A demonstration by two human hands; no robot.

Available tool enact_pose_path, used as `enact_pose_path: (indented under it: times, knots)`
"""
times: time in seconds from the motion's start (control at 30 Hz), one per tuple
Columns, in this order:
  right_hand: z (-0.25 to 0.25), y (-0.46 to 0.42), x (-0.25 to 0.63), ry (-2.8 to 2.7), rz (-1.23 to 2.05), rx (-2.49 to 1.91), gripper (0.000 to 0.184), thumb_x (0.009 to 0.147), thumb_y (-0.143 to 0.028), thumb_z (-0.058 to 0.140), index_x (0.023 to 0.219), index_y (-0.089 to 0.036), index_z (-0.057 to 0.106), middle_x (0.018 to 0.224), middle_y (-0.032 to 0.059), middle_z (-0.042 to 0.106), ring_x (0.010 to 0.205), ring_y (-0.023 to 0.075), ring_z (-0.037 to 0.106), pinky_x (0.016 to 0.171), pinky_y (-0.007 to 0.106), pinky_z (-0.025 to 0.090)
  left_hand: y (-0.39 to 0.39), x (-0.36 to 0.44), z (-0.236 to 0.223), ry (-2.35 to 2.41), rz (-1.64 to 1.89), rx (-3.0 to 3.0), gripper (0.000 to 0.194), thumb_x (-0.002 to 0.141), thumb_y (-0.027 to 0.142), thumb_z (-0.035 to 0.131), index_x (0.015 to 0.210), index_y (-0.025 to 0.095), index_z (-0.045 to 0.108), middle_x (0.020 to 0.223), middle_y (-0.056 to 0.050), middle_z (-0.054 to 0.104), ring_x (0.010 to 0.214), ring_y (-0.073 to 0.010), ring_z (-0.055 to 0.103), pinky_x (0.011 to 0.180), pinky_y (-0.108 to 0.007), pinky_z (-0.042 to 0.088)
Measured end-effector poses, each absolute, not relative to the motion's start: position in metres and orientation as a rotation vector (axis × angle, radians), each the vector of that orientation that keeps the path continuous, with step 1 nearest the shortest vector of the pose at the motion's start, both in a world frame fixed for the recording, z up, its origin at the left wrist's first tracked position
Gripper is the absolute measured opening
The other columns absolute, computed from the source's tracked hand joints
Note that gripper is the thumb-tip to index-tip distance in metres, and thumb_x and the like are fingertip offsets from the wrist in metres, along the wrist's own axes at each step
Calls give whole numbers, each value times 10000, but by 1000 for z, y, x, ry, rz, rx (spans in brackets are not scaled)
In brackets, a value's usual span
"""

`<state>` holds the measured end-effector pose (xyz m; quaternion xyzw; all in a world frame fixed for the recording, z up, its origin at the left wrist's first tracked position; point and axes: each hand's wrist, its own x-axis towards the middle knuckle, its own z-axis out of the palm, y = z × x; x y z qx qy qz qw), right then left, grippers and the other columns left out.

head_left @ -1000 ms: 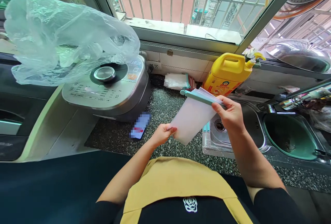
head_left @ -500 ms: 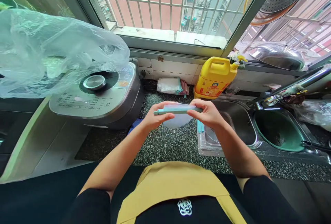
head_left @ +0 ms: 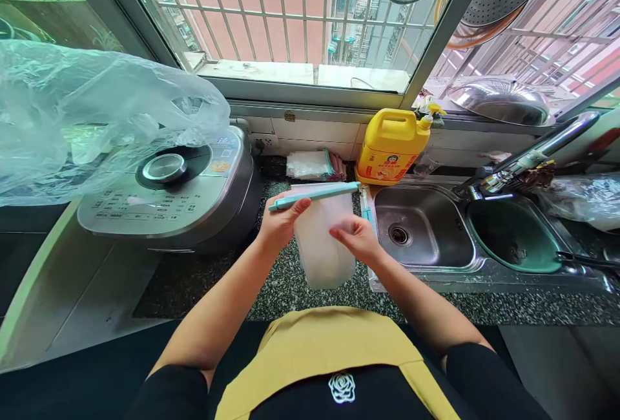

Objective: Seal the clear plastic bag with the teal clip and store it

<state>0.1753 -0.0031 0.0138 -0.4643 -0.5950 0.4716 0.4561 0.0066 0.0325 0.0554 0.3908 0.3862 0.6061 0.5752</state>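
A translucent white storage bag [head_left: 322,255] hangs in front of me over the counter, with a teal sealing bar [head_left: 322,195] along its top. My left hand [head_left: 281,221] grips the left end of the bar, thumb in front. Lower down, my right hand [head_left: 358,238] is at the bag's right side, its thumb bent over the front face; some of its fingers are hidden. Just behind my right wrist, a clear plastic piece with teal strips [head_left: 367,207] lies at the sink's left edge.
A rice cooker [head_left: 167,190] stands left, partly under a large clear plastic bag [head_left: 111,116]. Folded bags [head_left: 310,165] lie by the wall, beside a yellow jug [head_left: 393,145]. To the right are a steel sink [head_left: 436,232], a green basin [head_left: 513,239] and a faucet [head_left: 537,155].
The storage bag has turned from edge-on to upright, its face now showing. My right hand has left the bar's right end and moved down to the bag's side. The view has shifted slightly.
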Motion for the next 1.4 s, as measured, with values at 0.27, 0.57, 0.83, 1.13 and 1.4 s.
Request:
enact_pose_path:
  times: [0.27, 0.57, 0.83, 1.13, 1.4]
  knots:
    - [-32, -47, 178, -1541, 1195, -1292, 505, 762, -617, 506, 497, -189, 468, 466, -34, 409, 452, 85, 347, 437, 226, 282, 41, -1, 55, 938, 1573, 794, 465, 407, 453, 856, 673, 128, 655, 644, 3, 647, 567, -115, 592, 589, -257, 510]
    - [-21, -48, 208, -1852, 820, -1239, 507, 784, -615, 509, 1001, -168, 609, 870, 73, 652, 706, 172, 579, 606, 288, 464, 33, -9, 40, 974, 1342, 1083, 372, 530, 449, 812, 655, 131, 665, 616, 5, 621, 571, -108, 553, 566, -233, 457]
    - [55, 6, 214, -2310, 179, -1037, 205, 850, -340, 549, 932, -178, 645, 826, 80, 689, 796, 213, 582, 768, 368, 433, 25, 8, 39, 905, 829, 1484, 382, 630, 475, 727, 765, 118, 697, 742, -66, 682, 667, -161, 580, 603, -256, 440]
    - [-3, 65, 227, -1644, 505, -1640, 235, 787, -308, 541, 979, -184, 597, 899, 77, 683, 826, 228, 620, 738, 315, 443, 60, -20, -28, 1351, 768, 1254, 328, 532, 417, 719, 660, 128, 629, 604, -28, 637, 555, -150, 570, 547, -254, 445]
    - [-39, 173, 213, -1427, 655, -1916, 198, 717, -336, 544, 812, -165, 581, 832, 80, 676, 748, 208, 605, 658, 280, 423, 200, -20, -21, 1858, 915, 1437, 158, 723, 207, 551, 836, 145, 642, 839, -97, 694, 848, -217, 627, 734, -292, 457]
